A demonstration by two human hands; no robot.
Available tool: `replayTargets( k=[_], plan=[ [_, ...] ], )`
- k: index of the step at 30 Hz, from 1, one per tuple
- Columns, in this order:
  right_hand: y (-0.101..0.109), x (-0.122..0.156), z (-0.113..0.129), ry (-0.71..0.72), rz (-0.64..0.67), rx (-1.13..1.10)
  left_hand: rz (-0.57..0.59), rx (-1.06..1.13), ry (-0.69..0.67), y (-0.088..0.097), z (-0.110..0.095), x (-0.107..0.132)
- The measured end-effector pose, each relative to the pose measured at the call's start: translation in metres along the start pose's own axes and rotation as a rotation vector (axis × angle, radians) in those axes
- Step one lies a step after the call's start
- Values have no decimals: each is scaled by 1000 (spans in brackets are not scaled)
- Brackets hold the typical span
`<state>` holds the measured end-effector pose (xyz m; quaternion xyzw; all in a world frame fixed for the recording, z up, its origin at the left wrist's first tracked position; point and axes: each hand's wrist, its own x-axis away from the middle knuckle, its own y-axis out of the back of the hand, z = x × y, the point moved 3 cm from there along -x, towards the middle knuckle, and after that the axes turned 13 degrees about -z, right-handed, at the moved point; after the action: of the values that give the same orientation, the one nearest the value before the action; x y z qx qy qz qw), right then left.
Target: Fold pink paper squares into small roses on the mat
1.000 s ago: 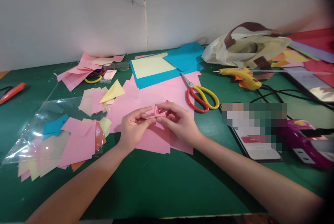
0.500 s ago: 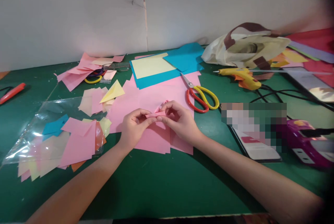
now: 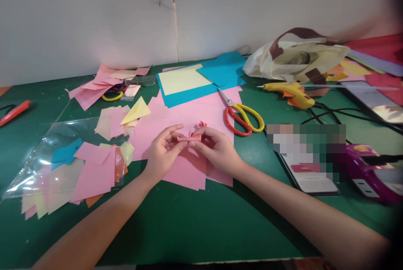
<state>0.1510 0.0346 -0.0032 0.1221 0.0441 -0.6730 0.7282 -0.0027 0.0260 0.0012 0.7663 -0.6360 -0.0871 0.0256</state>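
Note:
Between my two hands is a small folded piece of pink paper (image 3: 189, 138), held above pink sheets (image 3: 182, 114). My left hand (image 3: 163, 148) pinches its left end between thumb and fingers, the index finger lifted off. At the right end, my right hand (image 3: 215, 144) grips it with thumb and fingertips. A crinkled pink paper bit (image 3: 201, 124) shows just behind the right fingers; whether it joins the folded piece I cannot tell. Scissors (image 3: 241, 116) with one red and one yellow handle lie to the right, blades slightly apart.
Blue sheets (image 3: 223, 68) and a pale yellow sheet (image 3: 185, 80) lie behind. Left is a clear plastic bag (image 3: 34, 165) with paper pieces. On the right are a yellow glue gun (image 3: 292, 93), a phone (image 3: 315, 182), a purple power strip (image 3: 365, 177), cables and a cloth bag (image 3: 258, 62).
My left index finger has risen off the folded pink paper. The paper's strip has tilted level and curves a little, and the crinkled bit shows more.

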Motion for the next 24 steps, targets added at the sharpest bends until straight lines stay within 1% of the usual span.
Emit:
replayTargets(
  k=[2, 5, 8, 12, 15, 20, 24],
  plan=[
    [0, 0, 0, -10, 12, -13, 11, 27, -5, -1, -1, 0],
    [1, 1, 0, -6, 14, 7, 44, -9, -47, -2, -3, 0],
    [1, 1, 1, 31, 15, 14, 94, -54, -104, -2, -4, 1],
    [1, 1, 2, 88, 49, -25, 156, -7, -105, -3, -2, 3],
    [0, 2, -1, 85, 43, -26, 138, 1, -118, -3, -2, 3],
    [0, 1, -3, -1, -4, -21, 44, -35, -155, -1, -6, 2],
    [-2, 0, -2, -27, 19, -102, 35, -55, -133, -1, -8, 2]
  ],
)
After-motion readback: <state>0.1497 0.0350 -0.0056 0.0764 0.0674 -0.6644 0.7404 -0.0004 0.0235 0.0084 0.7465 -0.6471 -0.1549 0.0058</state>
